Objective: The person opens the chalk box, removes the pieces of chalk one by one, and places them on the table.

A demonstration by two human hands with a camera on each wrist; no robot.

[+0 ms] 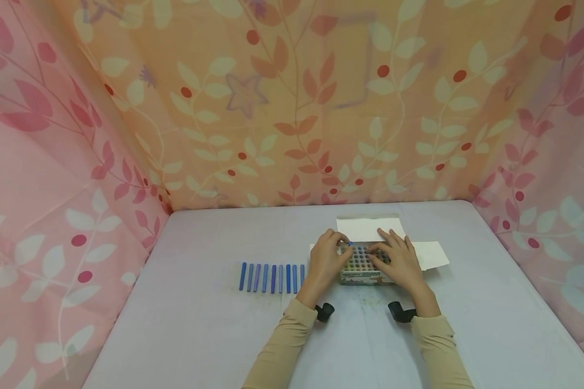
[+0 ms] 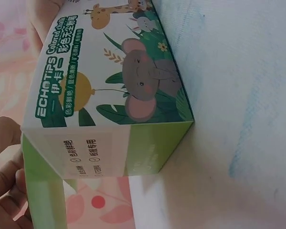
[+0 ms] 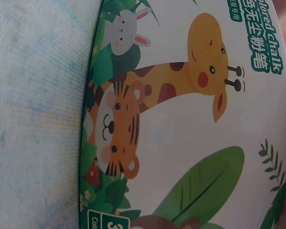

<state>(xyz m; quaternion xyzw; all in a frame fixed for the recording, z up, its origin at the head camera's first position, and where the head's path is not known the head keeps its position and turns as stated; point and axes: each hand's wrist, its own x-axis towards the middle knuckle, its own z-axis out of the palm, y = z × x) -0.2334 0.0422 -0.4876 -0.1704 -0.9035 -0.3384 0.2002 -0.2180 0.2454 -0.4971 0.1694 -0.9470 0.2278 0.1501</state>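
An open box of colored chalk [image 1: 367,278] stands on the table, its compartments showing many chalk ends from above. My left hand [image 1: 325,259] is at the box's left back corner, thumb and forefinger pinching a small blue chalk stick [image 1: 351,243], of which only a bit shows. My right hand [image 1: 398,260] rests over the right side of the box, fingers spread and loosely bent above the chalk ends. In the left wrist view, the box's printed front [image 2: 133,71] shows an elephant, with left fingers [image 2: 9,181] by the green side flap. The right wrist view is filled by the box front [image 3: 181,119].
Left of the box, several blue and purple chalk sticks [image 1: 273,278] lie in a row. White box flaps [image 1: 370,228] fold out behind and to the right. Black wrist devices [image 1: 325,312] hang by both wrists. Patterned curtains [image 1: 292,108] enclose the table [image 1: 199,335].
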